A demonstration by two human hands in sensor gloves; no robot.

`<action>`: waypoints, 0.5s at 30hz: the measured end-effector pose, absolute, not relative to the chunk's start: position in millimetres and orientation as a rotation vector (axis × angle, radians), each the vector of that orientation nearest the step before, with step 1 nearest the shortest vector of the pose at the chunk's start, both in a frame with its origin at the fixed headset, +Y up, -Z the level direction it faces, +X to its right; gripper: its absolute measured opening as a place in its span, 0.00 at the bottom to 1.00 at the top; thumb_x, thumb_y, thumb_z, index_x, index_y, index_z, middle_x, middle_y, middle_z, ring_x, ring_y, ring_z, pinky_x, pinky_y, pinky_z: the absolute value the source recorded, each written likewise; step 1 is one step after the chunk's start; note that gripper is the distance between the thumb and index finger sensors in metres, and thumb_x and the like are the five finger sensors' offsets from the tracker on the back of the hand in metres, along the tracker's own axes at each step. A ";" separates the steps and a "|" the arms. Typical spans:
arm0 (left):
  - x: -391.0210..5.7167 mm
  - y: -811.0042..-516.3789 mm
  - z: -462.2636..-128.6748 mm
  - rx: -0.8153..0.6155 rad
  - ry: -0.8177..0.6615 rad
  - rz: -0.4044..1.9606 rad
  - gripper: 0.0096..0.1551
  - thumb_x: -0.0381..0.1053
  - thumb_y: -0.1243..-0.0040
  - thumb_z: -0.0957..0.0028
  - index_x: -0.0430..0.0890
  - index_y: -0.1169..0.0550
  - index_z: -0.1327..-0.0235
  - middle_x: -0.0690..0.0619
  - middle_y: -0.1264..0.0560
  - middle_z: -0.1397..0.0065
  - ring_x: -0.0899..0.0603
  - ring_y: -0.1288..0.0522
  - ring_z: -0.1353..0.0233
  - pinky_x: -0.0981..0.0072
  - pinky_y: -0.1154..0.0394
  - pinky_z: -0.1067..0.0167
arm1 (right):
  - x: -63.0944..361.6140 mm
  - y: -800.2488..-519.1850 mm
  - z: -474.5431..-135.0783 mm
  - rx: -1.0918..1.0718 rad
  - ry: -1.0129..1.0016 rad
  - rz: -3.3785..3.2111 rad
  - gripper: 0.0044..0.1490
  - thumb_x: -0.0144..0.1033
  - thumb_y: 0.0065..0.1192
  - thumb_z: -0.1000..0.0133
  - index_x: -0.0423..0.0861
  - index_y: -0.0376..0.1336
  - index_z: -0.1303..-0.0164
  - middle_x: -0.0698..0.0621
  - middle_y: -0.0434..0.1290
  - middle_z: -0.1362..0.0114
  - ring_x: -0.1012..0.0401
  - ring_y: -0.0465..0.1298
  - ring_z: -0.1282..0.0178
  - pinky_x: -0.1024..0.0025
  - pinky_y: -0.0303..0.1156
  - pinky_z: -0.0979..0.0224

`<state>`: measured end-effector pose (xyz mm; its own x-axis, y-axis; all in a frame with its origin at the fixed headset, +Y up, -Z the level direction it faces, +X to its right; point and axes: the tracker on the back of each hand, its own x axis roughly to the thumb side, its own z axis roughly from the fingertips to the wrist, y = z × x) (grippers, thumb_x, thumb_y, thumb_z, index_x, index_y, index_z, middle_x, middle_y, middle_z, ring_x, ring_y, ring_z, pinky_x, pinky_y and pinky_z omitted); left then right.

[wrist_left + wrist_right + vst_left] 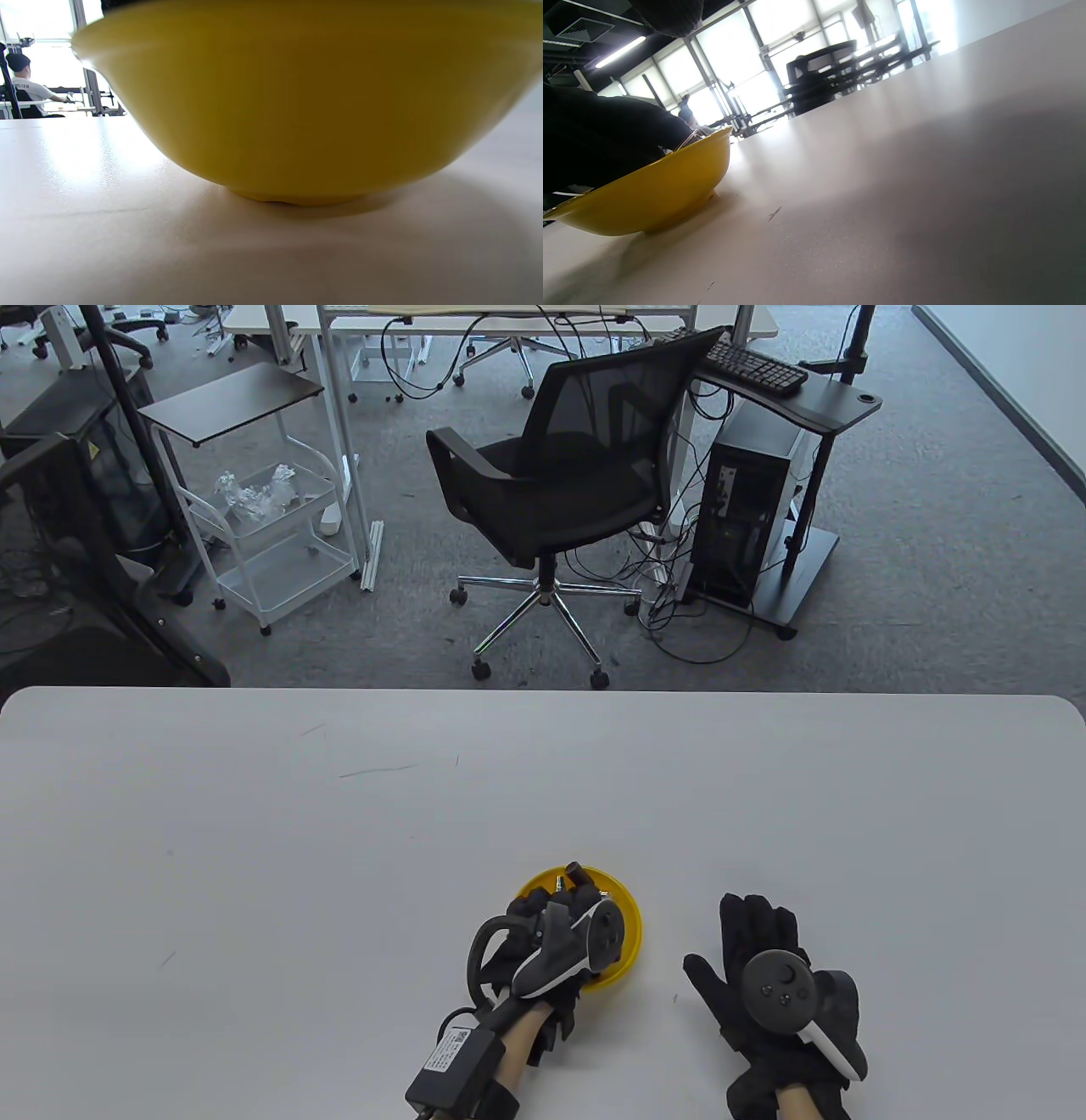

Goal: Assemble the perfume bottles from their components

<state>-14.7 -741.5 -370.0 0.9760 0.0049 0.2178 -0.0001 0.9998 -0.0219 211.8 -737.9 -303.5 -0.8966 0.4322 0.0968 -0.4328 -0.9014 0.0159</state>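
Perfume bottle parts: only a small metal-tipped piece (559,885) is visible, inside the yellow bowl (629,929); rest is hidden by the glove. White desk (339,831) carries everything. Bowl sits near desk's front edge, centre. Right hand (764,976) lies flat on desk just right of bowl, fingers straight and spread, holding nothing. Left hand (551,929) reaches into bowl, fingers down inside; can't tell if it grips anything.
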 end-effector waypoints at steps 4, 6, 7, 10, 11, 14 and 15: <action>-21.6 -740.1 -371.7 -0.005 -0.186 0.087 0.36 0.55 0.33 0.48 0.56 0.31 0.25 0.52 0.23 0.32 0.41 0.26 0.31 0.44 0.32 0.30 | 211.5 -737.9 -303.5 0.137 -0.010 2.691 0.48 0.56 0.44 0.31 0.43 0.31 0.16 0.35 0.33 0.12 0.32 0.33 0.19 0.29 0.42 0.26; -26.2 -738.8 -372.6 -0.004 -0.164 0.141 0.36 0.55 0.33 0.48 0.56 0.31 0.25 0.52 0.23 0.32 0.41 0.26 0.31 0.44 0.31 0.30 | 211.4 -738.0 -303.5 0.137 -0.010 2.689 0.48 0.56 0.44 0.31 0.42 0.31 0.16 0.35 0.33 0.12 0.32 0.33 0.19 0.29 0.42 0.26; -27.5 -738.3 -372.6 -0.003 -0.157 0.157 0.36 0.55 0.33 0.48 0.55 0.31 0.25 0.52 0.22 0.33 0.41 0.26 0.31 0.44 0.31 0.30 | 211.3 -738.0 -303.5 0.137 -0.010 2.689 0.48 0.56 0.44 0.31 0.43 0.31 0.16 0.35 0.33 0.12 0.32 0.33 0.19 0.29 0.42 0.26; -32.7 -735.9 -371.5 0.027 -0.140 0.223 0.36 0.54 0.33 0.48 0.55 0.32 0.24 0.52 0.22 0.33 0.41 0.26 0.32 0.44 0.31 0.31 | 211.0 -738.1 -303.6 0.140 -0.010 2.690 0.48 0.56 0.44 0.31 0.43 0.31 0.16 0.35 0.33 0.12 0.32 0.33 0.19 0.29 0.41 0.26; -34.2 -734.8 -371.1 0.036 -0.137 0.241 0.36 0.54 0.33 0.48 0.55 0.32 0.24 0.52 0.23 0.33 0.41 0.25 0.32 0.44 0.31 0.31 | 210.8 -738.1 -303.5 0.140 -0.009 2.691 0.48 0.56 0.44 0.31 0.43 0.31 0.16 0.35 0.33 0.12 0.32 0.33 0.19 0.29 0.41 0.26; -39.4 -728.8 -369.8 0.077 -0.127 0.304 0.35 0.54 0.34 0.47 0.56 0.32 0.24 0.52 0.23 0.32 0.40 0.25 0.32 0.44 0.30 0.32 | 210.7 -738.2 -303.4 0.141 -0.010 2.694 0.48 0.56 0.44 0.31 0.43 0.31 0.16 0.35 0.33 0.12 0.32 0.33 0.19 0.29 0.42 0.26; -41.7 -725.5 -369.3 0.086 -0.127 0.337 0.35 0.54 0.34 0.47 0.56 0.32 0.24 0.52 0.23 0.32 0.40 0.25 0.32 0.44 0.29 0.32 | 210.8 -738.2 -303.3 0.141 -0.011 2.695 0.48 0.56 0.44 0.31 0.42 0.31 0.16 0.35 0.33 0.12 0.32 0.33 0.19 0.29 0.42 0.26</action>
<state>-41.7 -725.5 -369.3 0.9359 0.3240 0.1383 -0.3348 0.9402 0.0629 210.8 -738.2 -303.3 -0.8985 0.4272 0.1008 -0.4280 -0.9036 0.0148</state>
